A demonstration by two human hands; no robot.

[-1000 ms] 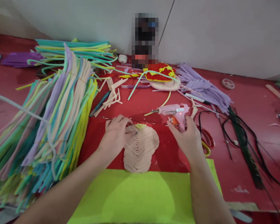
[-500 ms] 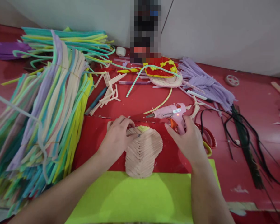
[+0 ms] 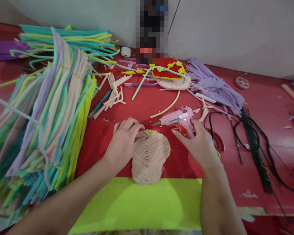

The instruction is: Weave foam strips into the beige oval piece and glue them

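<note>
In the head view, a flat beige piece of chenille stems [image 3: 150,160], laid in slanted rows with a lobed outline, lies at the middle, partly over a lime-green sheet. A small yellow-green tip [image 3: 150,132] shows at its top. My left hand [image 3: 123,138] is closed at its upper left edge, thumb and fingers pinching there; the fingers hide part of the edge. To the right, my right hand [image 3: 198,140] has thumb and fingers around the handle of a pink glue gun [image 3: 177,117]. Its nozzle points left, above the beige piece, and a small red light glows on it.
Bundled coloured chenille stems [image 3: 49,107] fill the left side. Purple stems [image 3: 215,85] and a red-and-yellow piece [image 3: 170,69] lie behind. Beige offcuts [image 3: 114,94] sit back left. Scissors handles [image 3: 219,142] and a looped black cable [image 3: 267,143] are on the right.
My left fingers have shifted slightly at the top edge of the beige piece, near the yellow-green tip. My right hand stays at the glue gun's handle. The whole view has shifted a little.
</note>
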